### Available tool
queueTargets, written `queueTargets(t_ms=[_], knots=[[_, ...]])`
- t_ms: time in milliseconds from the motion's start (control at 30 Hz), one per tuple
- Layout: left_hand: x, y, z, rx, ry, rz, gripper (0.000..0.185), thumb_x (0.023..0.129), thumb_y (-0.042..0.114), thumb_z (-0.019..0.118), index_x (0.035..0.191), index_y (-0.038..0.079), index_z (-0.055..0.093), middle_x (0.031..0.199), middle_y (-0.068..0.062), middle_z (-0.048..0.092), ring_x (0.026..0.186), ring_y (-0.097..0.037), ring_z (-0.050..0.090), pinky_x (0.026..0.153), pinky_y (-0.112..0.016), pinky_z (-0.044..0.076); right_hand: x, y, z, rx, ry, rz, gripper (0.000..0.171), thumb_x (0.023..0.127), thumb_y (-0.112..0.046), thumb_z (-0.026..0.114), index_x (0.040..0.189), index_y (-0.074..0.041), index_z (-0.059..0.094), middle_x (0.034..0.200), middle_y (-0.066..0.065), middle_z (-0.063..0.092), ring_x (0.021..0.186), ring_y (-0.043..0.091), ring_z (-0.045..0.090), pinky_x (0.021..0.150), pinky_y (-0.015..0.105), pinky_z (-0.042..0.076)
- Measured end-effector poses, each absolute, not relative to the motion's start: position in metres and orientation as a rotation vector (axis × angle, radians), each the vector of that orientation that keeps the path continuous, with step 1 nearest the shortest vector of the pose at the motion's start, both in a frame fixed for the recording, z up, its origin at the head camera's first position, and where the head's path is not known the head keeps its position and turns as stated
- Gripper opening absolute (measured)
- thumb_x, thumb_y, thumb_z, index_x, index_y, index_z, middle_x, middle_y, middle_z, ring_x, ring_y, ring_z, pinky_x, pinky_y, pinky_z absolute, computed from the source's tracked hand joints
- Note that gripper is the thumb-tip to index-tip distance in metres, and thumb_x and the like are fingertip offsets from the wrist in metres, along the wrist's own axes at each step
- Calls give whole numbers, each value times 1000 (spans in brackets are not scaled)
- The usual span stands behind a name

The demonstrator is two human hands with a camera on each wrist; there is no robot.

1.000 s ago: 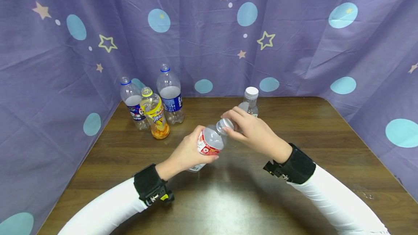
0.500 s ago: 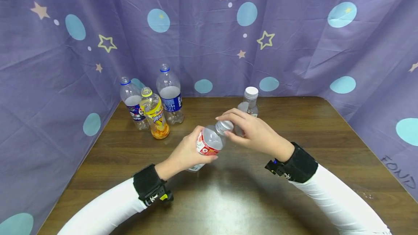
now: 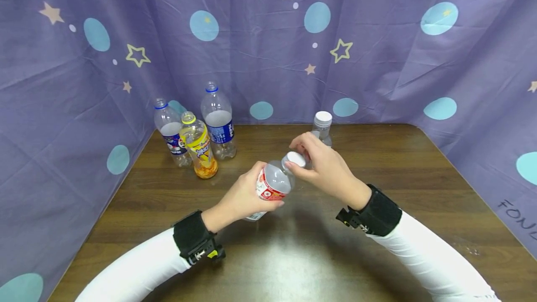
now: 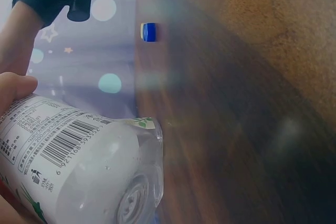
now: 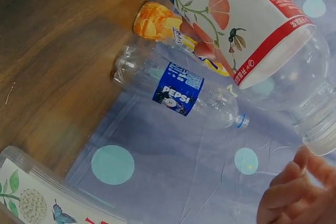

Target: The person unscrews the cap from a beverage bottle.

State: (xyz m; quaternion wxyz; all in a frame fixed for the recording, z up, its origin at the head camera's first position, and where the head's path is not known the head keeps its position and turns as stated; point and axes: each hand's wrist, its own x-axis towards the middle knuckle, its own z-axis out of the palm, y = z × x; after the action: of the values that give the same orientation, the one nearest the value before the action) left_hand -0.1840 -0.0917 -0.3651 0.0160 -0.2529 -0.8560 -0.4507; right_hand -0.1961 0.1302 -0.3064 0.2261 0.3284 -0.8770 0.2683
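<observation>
Overhead, from the head camera, the left hand [image 3: 241, 195] is wrapped around the body of a clear plastic bottle with a red-and-white label [image 3: 270, 185], held tilted above the middle of the wooden table [image 3: 377, 162], neck pointing away and to the right. The right hand [image 3: 325, 167] pinches the white cap [image 3: 296, 158] at the bottle's mouth between thumb and fingertips. Just behind that hand stands a white-capped bottle [image 3: 322, 125]; well to the left, near the purple star-patterned curtain [image 3: 377, 50], stand two Pepsi bottles [image 3: 218, 122] and an orange drink bottle [image 3: 198, 146], close together. Next, the left wrist view shows the held bottle's base and barcode side [image 4: 89, 166] lifted clear of the tabletop, with the palm [image 4: 13, 90] against the label. Finally, the right wrist view shows the bottle's floral label and clear shoulder [image 5: 252, 30], a left thumb tip on the label, the right fingertips [image 5: 294, 192] curled just beside the threaded neck, and a Pepsi bottle [image 5: 178, 90] beyond; the cap itself is out of that frame.
</observation>
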Motion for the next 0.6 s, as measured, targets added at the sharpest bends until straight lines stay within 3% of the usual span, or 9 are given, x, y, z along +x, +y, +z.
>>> queueTargets(t_ms=[200, 433, 600], knots=[[-184, -92, -365, -791, -2662, -1405, 71, 64, 29, 89, 121, 18, 48, 99, 6, 65, 85, -8, 62, 74, -27, 53, -196, 132, -307, 901, -2491, 762, 29, 86, -34, 70, 97, -14, 53, 72, -5, 51, 62, 6, 47, 53, 24, 40], [-185, -95, -365, -768, -2665, -1411, 70, 64, 30, 89, 120, 18, 49, 97, 5, 66, 83, -9, 63, 73, -27, 53, -198, 136, -307, 1060, -2399, 746, 28, 87, -26, 67, 113, -19, 60, 99, -8, 56, 77, 7, 49, 61, 23, 43], [-186, -96, -366, -747, -2680, -1411, 69, 65, 30, 88, 120, 19, 48, 97, 5, 66, 82, -9, 63, 72, -27, 53, -198, 136, -307, 1111, -2362, 744, 35, 87, -24, 64, 121, -23, 61, 109, -9, 58, 66, 3, 45, 54, 20, 41]])
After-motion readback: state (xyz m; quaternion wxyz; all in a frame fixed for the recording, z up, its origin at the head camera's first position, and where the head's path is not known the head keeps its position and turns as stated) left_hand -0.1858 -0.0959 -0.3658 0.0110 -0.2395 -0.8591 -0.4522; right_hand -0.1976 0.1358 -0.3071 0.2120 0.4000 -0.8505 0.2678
